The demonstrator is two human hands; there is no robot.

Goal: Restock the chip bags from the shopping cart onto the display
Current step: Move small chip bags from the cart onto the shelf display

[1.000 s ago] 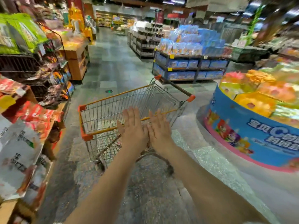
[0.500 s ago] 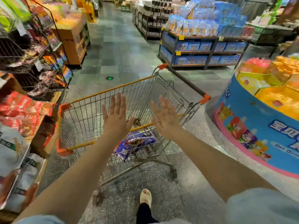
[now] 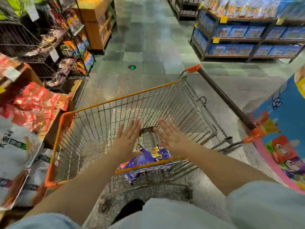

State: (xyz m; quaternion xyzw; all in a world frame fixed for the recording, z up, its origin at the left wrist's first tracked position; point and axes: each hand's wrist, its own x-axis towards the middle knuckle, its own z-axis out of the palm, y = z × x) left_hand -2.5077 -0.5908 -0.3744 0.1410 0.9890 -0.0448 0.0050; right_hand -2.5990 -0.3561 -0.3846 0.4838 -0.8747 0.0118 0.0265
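Note:
A wire shopping cart (image 3: 105,123) with orange rim trim stands in front of me in the aisle. Purple chip bags (image 3: 148,158) lie on its bottom near my side. My left hand (image 3: 126,140) hovers above the cart with fingers straight and holds nothing. My right hand (image 3: 173,138) is beside it, also flat and empty, the two a bag's width apart above the chips. The snack display (image 3: 36,103) with red bags and white bags stands at the left, touching the cart's corner.
A round blue promotional stand (image 3: 283,129) sits close on the right beside the cart's black handle (image 3: 224,98). Wire racks of snacks (image 3: 66,47) line the left. Blue-boxed shelving (image 3: 244,38) stands far right. The tiled aisle (image 3: 145,38) runs ahead.
I have stepped closer and looked down, so the cart's inside with the purple bags came into view. My hands moved apart and lowered over the cart.

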